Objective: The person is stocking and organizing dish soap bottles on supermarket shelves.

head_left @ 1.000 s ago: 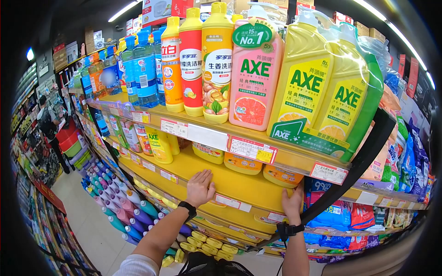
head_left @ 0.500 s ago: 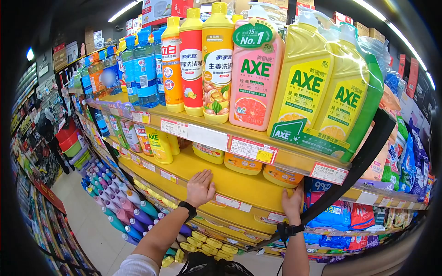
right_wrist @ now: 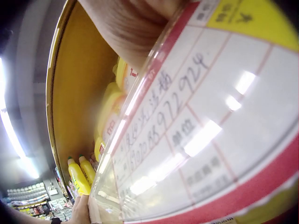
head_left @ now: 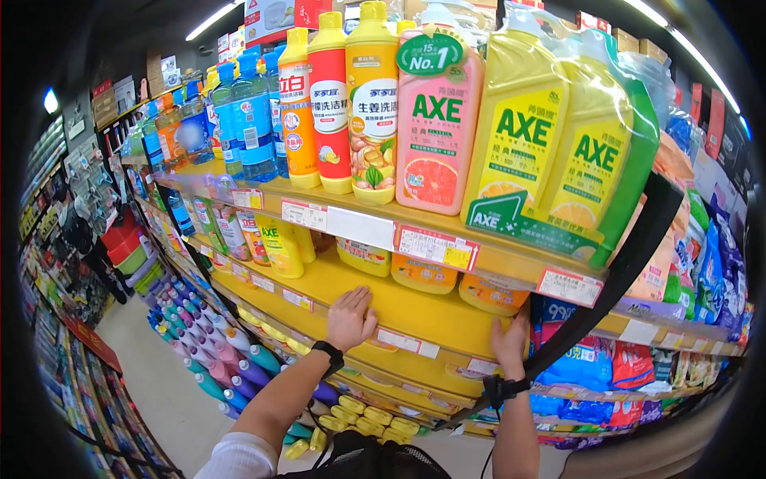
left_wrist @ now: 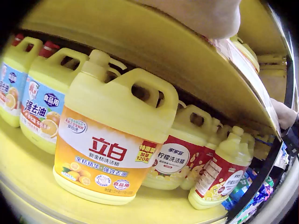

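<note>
My left hand [head_left: 349,318] lies flat on the bare front of the yellow shelf [head_left: 415,311], fingers straight and pointing inward. At the shelf's right end is my right hand [head_left: 509,339], thumb up and fingers extended close to the orange-labelled dish soap jug [head_left: 493,294]. Both hands hold nothing. Farther back stand another orange-labelled jug [head_left: 423,273] and a jug with a red-and-yellow label [head_left: 364,255], their tops hidden by the shelf above. In the right wrist view, a price tag [right_wrist: 187,126] fills much of the picture below the right hand [right_wrist: 135,28].
Above, dish soap bottles, including a pink AXE bottle [head_left: 437,120], line the upper shelf. A yellow AXE bottle [head_left: 279,249] stands left of my left hand. Large yellow jugs [left_wrist: 117,135] sit one level below. A black post [head_left: 630,263] borders the right end, with bagged goods [head_left: 582,363] beyond.
The head view has shifted slightly, so the shelves appear a little displaced. Both hands keep their places on the shelf. A person in the background at left has changed posture.
</note>
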Tool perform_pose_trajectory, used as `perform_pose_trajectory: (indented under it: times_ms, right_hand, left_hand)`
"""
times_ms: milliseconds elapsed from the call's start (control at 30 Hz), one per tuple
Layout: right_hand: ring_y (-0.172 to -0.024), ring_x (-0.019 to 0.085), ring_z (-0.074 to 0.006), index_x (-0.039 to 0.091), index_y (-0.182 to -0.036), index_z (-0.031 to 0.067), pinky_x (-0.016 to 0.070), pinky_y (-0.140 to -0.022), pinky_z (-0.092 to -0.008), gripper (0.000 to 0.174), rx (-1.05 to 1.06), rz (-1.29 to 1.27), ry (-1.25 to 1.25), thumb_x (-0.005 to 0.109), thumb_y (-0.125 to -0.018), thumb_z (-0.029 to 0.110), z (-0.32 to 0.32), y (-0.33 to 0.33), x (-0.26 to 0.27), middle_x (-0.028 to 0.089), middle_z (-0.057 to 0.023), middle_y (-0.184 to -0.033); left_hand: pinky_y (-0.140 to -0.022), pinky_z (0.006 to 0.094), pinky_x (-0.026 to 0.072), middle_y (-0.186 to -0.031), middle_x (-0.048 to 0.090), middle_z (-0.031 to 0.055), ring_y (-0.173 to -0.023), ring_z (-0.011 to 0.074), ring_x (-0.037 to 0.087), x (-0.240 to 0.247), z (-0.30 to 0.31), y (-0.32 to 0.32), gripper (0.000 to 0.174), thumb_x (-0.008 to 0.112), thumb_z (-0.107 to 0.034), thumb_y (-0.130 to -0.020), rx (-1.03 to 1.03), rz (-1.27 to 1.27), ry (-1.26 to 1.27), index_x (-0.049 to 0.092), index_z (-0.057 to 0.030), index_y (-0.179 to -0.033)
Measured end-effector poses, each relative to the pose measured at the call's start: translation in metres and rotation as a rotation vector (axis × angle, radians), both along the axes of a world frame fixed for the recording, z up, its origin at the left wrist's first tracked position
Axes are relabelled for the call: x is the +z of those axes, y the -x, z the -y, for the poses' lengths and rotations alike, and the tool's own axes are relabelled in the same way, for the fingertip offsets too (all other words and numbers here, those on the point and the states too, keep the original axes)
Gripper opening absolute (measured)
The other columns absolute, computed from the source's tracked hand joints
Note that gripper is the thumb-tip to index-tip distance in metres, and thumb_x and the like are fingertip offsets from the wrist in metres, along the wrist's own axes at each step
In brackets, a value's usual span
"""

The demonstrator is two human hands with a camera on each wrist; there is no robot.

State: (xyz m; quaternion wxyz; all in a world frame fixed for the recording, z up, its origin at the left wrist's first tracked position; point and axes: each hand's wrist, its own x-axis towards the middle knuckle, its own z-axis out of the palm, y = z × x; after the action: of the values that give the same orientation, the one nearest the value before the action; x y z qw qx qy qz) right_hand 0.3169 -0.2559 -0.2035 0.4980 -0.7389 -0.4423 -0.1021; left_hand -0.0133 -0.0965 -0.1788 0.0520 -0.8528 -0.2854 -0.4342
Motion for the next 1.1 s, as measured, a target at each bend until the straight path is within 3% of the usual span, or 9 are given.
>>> perform_pose_trajectory:
  times_ms: [100, 133, 233, 333, 633, 800, 900, 1000, 1100]
  right_hand:
    - [-0.126, 0.046, -0.0433, 0.034, -0.142, -0.0052, 0.0474, -0.099, -0.0432, 0.07, -0.007, -0.095, 0.076, 0.07, -0.083, 0.01, 0.005, 0.009, 0.015, 0.046, -0.0292, -0.136]
    - [-0.125, 0.044, -0.0487, 0.036, -0.139, -0.0056, 0.0391, -0.105, -0.0477, 0.066, 0.004, -0.147, 0.07, 0.067, -0.085, 0.015, 0.006, 0.01, 0.016, 0.045, -0.0317, -0.135]
    - [-0.126, 0.044, -0.049, 0.033, -0.142, -0.0035, 0.0391, -0.105, -0.0478, 0.068, 0.013, -0.126, 0.062, 0.067, -0.085, 0.014, 0.005, 0.009, 0.015, 0.045, -0.031, -0.136]
    - [-0.126, 0.043, -0.0487, 0.031, -0.143, -0.0018, 0.0389, -0.106, -0.0476, 0.07, -0.008, -0.129, 0.056, 0.067, -0.085, 0.012, 0.005, 0.01, 0.015, 0.044, -0.0303, -0.136]
    - [-0.127, 0.044, -0.0478, 0.03, -0.144, -0.0043, 0.0393, -0.107, -0.046, 0.071, -0.013, -0.13, 0.084, 0.067, -0.085, 0.012, 0.004, 0.008, 0.013, 0.043, -0.0307, -0.138]
    - [-0.128, 0.043, -0.0476, 0.03, -0.144, -0.0054, 0.038, -0.108, -0.0454, 0.072, -0.029, -0.158, 0.099, 0.067, -0.085, 0.013, 0.006, 0.014, 0.023, 0.042, -0.0312, -0.139]
    - [-0.129, 0.042, -0.048, 0.03, -0.144, -0.0057, 0.0375, -0.109, -0.0455, 0.072, -0.026, -0.136, 0.086, 0.067, -0.084, 0.012, 0.005, 0.011, 0.017, 0.042, -0.0317, -0.14]
    - [-0.129, 0.042, -0.0485, 0.03, -0.144, -0.0056, 0.0373, -0.109, -0.046, 0.072, -0.011, -0.151, 0.081, 0.067, -0.084, 0.012, 0.003, 0.01, 0.015, 0.042, -0.0323, -0.139]
    - [-0.127, 0.042, -0.0491, 0.031, -0.143, -0.0053, 0.0377, -0.108, -0.0471, 0.071, -0.009, -0.146, 0.084, 0.066, -0.084, 0.011, 0.004, 0.01, 0.016, 0.043, -0.0328, -0.136]
  left_hand:
    - [-0.104, 0.0461, 0.042, -0.118, 0.066, 0.0235, -0.116, 0.0349, 0.061, 0.007, 0.001, 0.0, 0.039, 0.061, -0.023, -0.083, -0.005, -0.068, 0.036, 0.065, 0.0067, -0.109]
    - [-0.106, 0.0468, 0.0401, -0.12, 0.065, 0.0235, -0.119, 0.035, 0.059, 0.011, -0.001, 0.0, 0.041, 0.062, -0.023, -0.084, -0.006, -0.098, 0.043, 0.064, 0.0066, -0.111]
    - [-0.11, 0.0498, 0.033, -0.13, 0.058, 0.0223, -0.128, 0.0336, 0.05, 0.054, -0.002, -0.003, 0.049, 0.065, -0.023, -0.083, 0.002, -0.142, -0.118, 0.057, 0.005, -0.122]
    - [-0.108, 0.0521, 0.0326, -0.13, 0.056, 0.0208, -0.126, 0.0349, 0.048, 0.099, -0.011, -0.01, 0.055, 0.068, -0.026, -0.083, 0.055, -0.14, -0.271, 0.054, 0.0038, -0.127]
    - [-0.091, 0.049, 0.0478, -0.117, 0.063, 0.0171, -0.107, 0.0376, 0.06, 0.148, -0.05, -0.025, 0.043, 0.07, -0.029, -0.084, -0.034, -0.325, -0.016, 0.062, -0.008, -0.12]
    - [-0.09, 0.0467, 0.0491, -0.111, 0.067, 0.0133, -0.104, 0.0341, 0.063, 0.147, -0.074, -0.028, 0.034, 0.06, -0.03, -0.09, 0.031, -0.443, -0.158, 0.063, -0.0099, -0.117]
    - [-0.081, 0.046, 0.051, -0.099, 0.069, 0.0116, -0.092, 0.033, 0.066, 0.151, -0.073, -0.03, 0.026, 0.061, -0.028, -0.089, 0.009, -0.343, -0.289, 0.066, -0.0099, -0.107]
    - [-0.087, 0.0449, 0.0502, -0.109, 0.068, 0.012, -0.101, 0.0328, 0.064, 0.162, -0.067, -0.032, 0.035, 0.062, -0.035, -0.088, -0.013, -0.298, -0.264, 0.064, -0.0115, -0.114]
    - [-0.088, 0.0445, 0.0501, -0.11, 0.068, 0.0112, -0.102, 0.0323, 0.064, 0.158, -0.077, -0.03, 0.036, 0.063, -0.038, -0.087, -0.034, -0.294, -0.25, 0.065, -0.0129, -0.113]
